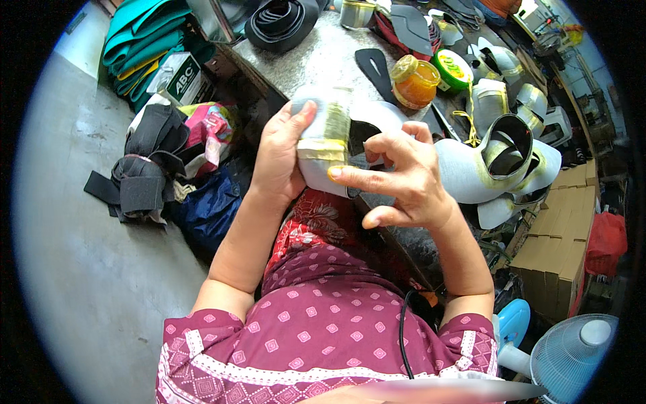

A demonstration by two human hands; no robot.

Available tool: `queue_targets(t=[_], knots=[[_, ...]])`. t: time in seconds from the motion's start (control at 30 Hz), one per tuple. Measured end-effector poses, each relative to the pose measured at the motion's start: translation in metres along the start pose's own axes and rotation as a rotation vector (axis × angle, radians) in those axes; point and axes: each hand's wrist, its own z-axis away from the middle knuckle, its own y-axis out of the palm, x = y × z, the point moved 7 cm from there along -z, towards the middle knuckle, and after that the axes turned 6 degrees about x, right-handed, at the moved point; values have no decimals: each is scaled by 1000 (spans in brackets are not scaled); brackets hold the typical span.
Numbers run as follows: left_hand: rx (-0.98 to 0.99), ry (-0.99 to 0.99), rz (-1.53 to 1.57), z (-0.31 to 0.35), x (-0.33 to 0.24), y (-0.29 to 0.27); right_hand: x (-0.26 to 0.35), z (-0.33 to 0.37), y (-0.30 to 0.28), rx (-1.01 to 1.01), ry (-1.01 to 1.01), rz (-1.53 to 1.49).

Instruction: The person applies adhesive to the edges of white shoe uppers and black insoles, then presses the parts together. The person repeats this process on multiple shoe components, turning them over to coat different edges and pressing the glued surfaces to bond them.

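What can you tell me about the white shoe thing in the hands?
The shoe part is pale grey-white and looks like soft fabric or foam, curved into a rounded shell with a dark opening on its right side. Yellowish glue-like bands run down and across it. It is held up in front of the person, above the lap, near the table edge. The left hand cups it from the left, thumb on top. The right hand touches it with a forefinger pressed along its lower front.

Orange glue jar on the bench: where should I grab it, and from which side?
Grip the orange glue jar around its round body, coming from above and the near side. It sits tilted with a black insole on its left and a green-lidded tin close on its right.
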Motion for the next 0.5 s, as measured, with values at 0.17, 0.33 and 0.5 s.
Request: queue_targets(t=[0.17,0.33,0.5], knots=[[146,-13,277,-1,-10,-6,-76,12,-46,-94,273,324],[418,195,100,21,-44,9,-160,29,-52,23,535,544],[364,268,231,55,-91,19,-172,25,-35,172,528,674]])
